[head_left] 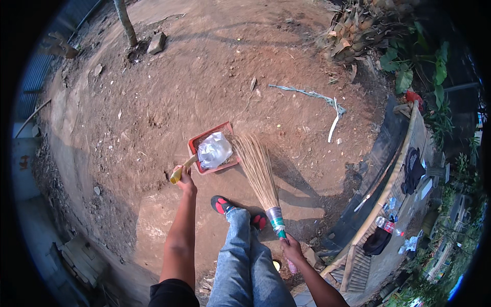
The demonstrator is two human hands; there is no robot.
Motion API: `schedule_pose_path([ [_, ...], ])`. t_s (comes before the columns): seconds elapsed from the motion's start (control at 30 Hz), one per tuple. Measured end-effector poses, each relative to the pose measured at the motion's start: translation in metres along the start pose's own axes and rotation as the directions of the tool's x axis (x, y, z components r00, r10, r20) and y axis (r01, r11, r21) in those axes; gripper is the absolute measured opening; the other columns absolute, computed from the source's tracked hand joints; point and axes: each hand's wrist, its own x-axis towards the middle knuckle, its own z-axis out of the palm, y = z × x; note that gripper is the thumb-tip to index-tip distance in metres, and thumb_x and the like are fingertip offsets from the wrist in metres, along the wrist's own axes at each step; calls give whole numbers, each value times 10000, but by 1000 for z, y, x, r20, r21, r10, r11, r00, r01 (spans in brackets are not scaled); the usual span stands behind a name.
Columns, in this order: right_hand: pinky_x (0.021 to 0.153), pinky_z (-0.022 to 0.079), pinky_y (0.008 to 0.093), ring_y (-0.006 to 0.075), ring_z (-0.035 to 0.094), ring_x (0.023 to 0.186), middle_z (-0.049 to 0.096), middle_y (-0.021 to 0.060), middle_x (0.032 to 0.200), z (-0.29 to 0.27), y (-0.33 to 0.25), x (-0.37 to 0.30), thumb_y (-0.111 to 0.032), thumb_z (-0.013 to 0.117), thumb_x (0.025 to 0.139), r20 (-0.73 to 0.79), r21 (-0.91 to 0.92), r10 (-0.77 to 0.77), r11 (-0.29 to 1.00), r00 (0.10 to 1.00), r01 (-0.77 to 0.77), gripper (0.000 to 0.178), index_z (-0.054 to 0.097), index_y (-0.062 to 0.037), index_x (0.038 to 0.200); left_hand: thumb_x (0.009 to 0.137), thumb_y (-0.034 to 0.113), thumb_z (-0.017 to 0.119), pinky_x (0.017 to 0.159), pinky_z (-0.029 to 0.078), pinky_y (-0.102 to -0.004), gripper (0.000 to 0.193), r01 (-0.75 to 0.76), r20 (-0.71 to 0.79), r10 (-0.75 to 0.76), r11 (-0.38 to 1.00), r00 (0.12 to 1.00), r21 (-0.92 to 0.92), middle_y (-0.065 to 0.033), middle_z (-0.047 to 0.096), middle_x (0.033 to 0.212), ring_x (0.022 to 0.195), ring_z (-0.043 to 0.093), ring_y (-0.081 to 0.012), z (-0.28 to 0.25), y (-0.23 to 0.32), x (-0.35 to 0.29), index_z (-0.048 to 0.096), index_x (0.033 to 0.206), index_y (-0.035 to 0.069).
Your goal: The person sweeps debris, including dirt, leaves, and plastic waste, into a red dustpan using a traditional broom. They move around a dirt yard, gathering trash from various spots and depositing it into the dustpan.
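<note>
Two grips were noted: the right hand had its fingers closed around the broom; the left hand gripped the handle of the pan, at 12 o'clock from the left shoe. Clearing appeared partly done: a bag sat in the pan, while a blue strip at 1 o'clock and a white strip at 2 lay uncollected.
</note>
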Motion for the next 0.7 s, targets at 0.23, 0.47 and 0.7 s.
schedule_pose_path([
  [0.23,382,350,246,54,401,436,441,-33,650,26,-13,11,-220,527,1014,-164,-1,-197,980,967,199,135,524,-115,1100,898,20,624,891,533,-352,180,36,13,-35,998,999,-46,-5,533,1058,1015,563,-166,14,20,25,556,1017,136],
  [0.47,350,359,276,93,406,396,440,-21,624,20,-49,73,-302,518,1012,-333,258,98,966,938,-9,155,479,-154,987,915,26,610,876,524,-337,180,45,-15,-45,998,999,-39,0,530,1053,1006,555,-161,12,30,55,551,1023,157],
  [0.7,361,395,280,99,442,397,466,-5,652,106,-100,22,-263,529,1008,-19,24,53,998,998,-53,157,524,-115,1060,913,6,599,849,530,-298,195,70,-111,-79,995,991,-75,-7,532,1037,963,568,-141,1,45,82,546,1031,152],
])
